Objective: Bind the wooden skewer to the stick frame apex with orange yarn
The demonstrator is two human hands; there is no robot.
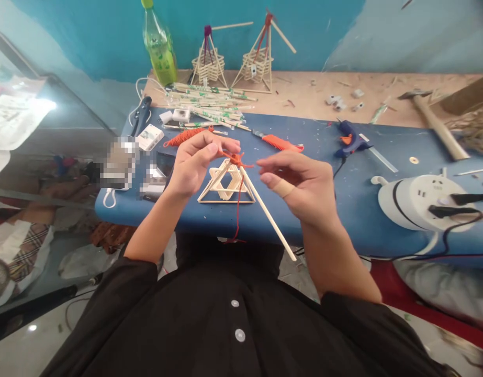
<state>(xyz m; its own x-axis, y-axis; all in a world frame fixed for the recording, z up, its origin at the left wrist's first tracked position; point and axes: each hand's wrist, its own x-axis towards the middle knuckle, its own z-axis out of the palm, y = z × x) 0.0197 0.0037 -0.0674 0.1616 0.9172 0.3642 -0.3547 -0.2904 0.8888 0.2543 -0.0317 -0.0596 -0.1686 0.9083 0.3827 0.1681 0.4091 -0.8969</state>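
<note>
A small pyramid frame of thin wooden sticks stands on the blue tabletop, with a stacked stick lattice inside it. Orange yarn is wound around its peak, and a loose red-orange strand hangs over the table's front edge. From the peak a long stick slants down to the right. My left hand pinches the yarn at the peak between thumb and fingers. Just right of the yarn's short end is my right hand, fingers bent and apart from the thumb, with nothing visible between them; a bandage-like strip wraps its thumb.
Behind are wrapped sticks, an orange yarn bundle, an orange-handled cutter and a glue gun. Two similar stick models stand near a green bottle. At right are a hammer and a white power strip.
</note>
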